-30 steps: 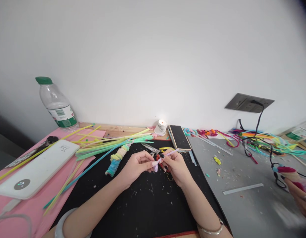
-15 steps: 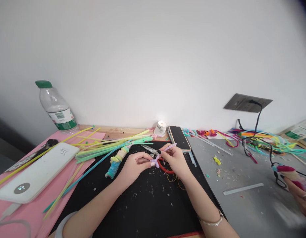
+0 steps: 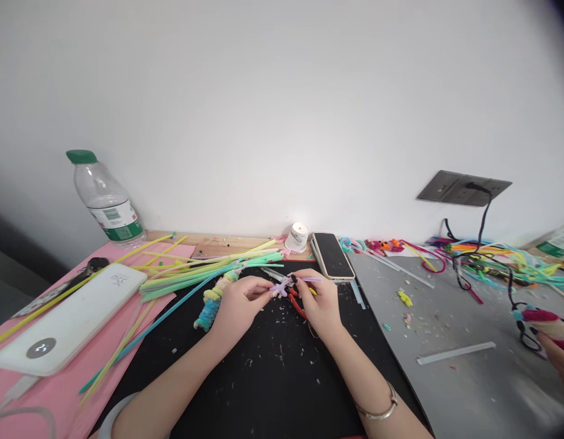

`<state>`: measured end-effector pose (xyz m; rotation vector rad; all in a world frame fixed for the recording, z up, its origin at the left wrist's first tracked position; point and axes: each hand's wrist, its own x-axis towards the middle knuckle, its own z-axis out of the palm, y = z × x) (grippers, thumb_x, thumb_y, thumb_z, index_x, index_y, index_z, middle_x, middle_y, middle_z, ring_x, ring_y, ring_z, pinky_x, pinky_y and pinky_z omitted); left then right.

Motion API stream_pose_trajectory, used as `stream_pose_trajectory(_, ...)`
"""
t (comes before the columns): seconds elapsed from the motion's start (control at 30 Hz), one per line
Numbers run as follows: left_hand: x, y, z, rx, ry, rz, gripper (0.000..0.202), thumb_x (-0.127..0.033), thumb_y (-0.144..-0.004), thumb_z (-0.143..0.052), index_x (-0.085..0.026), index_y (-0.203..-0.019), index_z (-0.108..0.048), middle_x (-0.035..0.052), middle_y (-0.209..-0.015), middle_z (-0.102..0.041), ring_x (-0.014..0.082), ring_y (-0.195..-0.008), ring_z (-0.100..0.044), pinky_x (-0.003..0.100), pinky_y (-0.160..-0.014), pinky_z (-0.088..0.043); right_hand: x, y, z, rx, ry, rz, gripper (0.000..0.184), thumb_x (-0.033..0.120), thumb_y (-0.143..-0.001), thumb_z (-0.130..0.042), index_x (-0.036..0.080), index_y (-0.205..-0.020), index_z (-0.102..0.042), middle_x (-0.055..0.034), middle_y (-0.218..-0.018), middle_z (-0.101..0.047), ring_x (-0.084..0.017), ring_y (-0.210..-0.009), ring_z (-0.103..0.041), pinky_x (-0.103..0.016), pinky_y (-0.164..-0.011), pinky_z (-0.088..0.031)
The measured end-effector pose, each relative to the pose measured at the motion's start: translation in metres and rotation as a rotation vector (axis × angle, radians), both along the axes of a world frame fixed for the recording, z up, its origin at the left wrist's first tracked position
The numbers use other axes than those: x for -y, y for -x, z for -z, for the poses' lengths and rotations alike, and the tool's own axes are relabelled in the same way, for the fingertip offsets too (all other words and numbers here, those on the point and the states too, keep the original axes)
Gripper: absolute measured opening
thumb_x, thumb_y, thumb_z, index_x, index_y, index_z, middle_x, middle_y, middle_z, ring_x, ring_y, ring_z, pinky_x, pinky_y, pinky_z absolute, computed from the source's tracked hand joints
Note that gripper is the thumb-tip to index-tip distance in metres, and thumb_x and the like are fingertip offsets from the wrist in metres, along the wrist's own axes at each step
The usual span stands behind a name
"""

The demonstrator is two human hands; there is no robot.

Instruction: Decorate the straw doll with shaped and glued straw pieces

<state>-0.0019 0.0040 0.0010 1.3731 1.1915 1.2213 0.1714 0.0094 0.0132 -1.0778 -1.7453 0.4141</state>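
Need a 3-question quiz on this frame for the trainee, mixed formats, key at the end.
1. Multiple choice. What colour is the piece held between the left hand and the right hand?
A) red
B) purple
C) green

2. True or false: the white power bank lies on the pink sheet.

3. Fill in the blank: the bottle by the wall has a ____ cap.

Key: 1. B; 2. True; 3. green
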Motion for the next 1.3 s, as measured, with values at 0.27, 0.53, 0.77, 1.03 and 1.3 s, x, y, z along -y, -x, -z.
stream_pose_trajectory(0.27, 0.000, 0.003, -0.002, -0.065, -0.103, -0.097, 0.011, -0.030, -0.069, -0.071, -0.020, -0.076, -0.071, 0.0038, -0.080, -0.073, 0.0205, -0.074, -0.068, 0.033, -0.075, -0.055, 0.015, 0.005, -0.004, 0.140, -0.248, -0.155, 0.026, 0.010, -0.088, -0.042, 0.020, -0.101, -0.062, -0.0090, -0.093, -0.069, -0.019, -0.087, -0.062, -0.035, -0.077, -0.050)
stream_pose_trajectory(0.53, 0.001, 0.003, -0.007, -0.081, -0.194, -0.143, 0.009, -0.031, -0.070, -0.069, -0.022, -0.073, -0.071, 0.0031, -0.080, -0.070, 0.0193, -0.073, -0.065, 0.031, -0.071, -0.054, 0.020, 0.006, -0.007, 0.149, -0.259, -0.154, 0.024, 0.013, -0.087, -0.044, 0.021, -0.101, -0.061, -0.0084, -0.092, -0.068, -0.020, -0.087, -0.063, -0.035, -0.076, -0.050)
stream_pose_trajectory(0.77, 0.002, 0.005, -0.007, -0.163, -0.216, -0.142, 0.011, -0.033, -0.073, -0.067, -0.023, -0.075, -0.070, 0.0029, -0.086, -0.069, 0.0189, -0.079, -0.064, 0.031, -0.077, -0.053, 0.017, 0.003, -0.006, 0.100, -0.153, -0.066, 0.018, 0.019, -0.084, -0.052, 0.021, -0.100, -0.058, -0.0043, -0.081, -0.063, -0.017, -0.068, -0.058, -0.030, -0.064, -0.046)
stream_pose_trajectory(1.03, -0.002, 0.001, -0.002, 0.289, 0.193, 0.008, 0.024, -0.037, -0.066, -0.075, -0.019, -0.082, -0.069, 0.0025, -0.084, -0.072, 0.0193, -0.084, -0.066, 0.034, -0.081, -0.053, 0.009, 0.001, 0.001, 0.075, -0.029, -0.051, 0.019, 0.023, -0.082, -0.057, 0.019, -0.101, -0.056, -0.0029, -0.082, -0.058, -0.011, -0.057, -0.047, -0.025, -0.055, -0.041)
stream_pose_trajectory(1.3, 0.001, -0.003, -0.006, 0.311, 0.177, 0.082, 0.025, -0.031, -0.064, -0.077, -0.015, -0.081, -0.067, 0.0035, -0.082, -0.072, 0.0172, -0.080, -0.066, 0.031, -0.079, -0.054, 0.009, 0.004, 0.003, 0.195, -0.044, -0.061, 0.005, 0.023, -0.085, -0.055, 0.018, -0.082, -0.057, 0.0004, -0.066, -0.053, -0.012, -0.057, -0.048, -0.024, -0.054, -0.037)
